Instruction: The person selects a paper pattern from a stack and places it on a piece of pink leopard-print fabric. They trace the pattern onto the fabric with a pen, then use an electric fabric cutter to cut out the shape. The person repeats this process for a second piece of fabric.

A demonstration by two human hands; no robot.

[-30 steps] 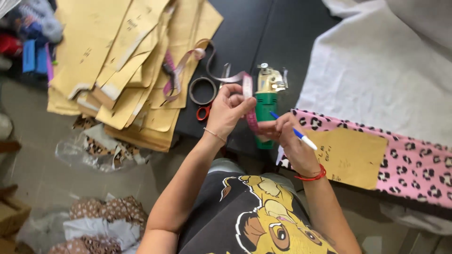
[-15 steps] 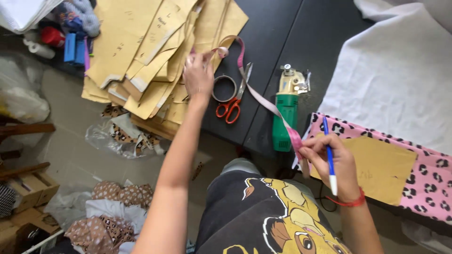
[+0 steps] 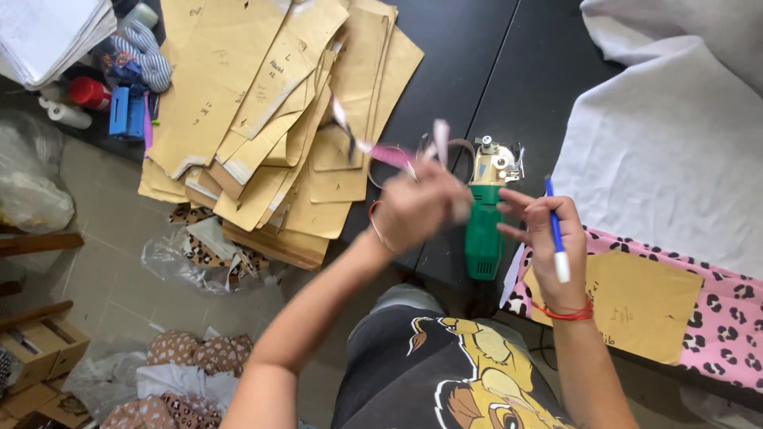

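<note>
The left hand [image 3: 421, 208] is raised above the black table [image 3: 477, 71] with its fingers curled around a pink measuring tape [image 3: 389, 153]. The hand is motion-blurred, so the exact finger placement cannot be told, but the tape runs out of the grip up and to the left, its free end hanging over the stack of tan paper patterns [image 3: 262, 119].

The right hand [image 3: 548, 242] is closed around a blue-and-white pen [image 3: 555, 230], held upright, with the forefinger extended towards the left hand. It sits just beside a green handheld cutting machine [image 3: 486, 210], which lies on the table between the two hands.

Judged from this position, the step in hand is gathering the tape. To do it well:

- Draw the tape in with steady pulls, so that the free end does not drag the top patterns off the stack.
- Keep the tape clear of the cutting machine's head, where it could snag.
- Keep the pen tip pointed away from the white fabric [image 3: 675, 135], which could be marked.

To the right of the right hand, a tan pattern piece [image 3: 644, 306] lies flat on pink leopard-print fabric [image 3: 727, 318], at the table's near edge. A roll of tape [image 3: 461, 151] is partly hidden behind the left hand.
</note>
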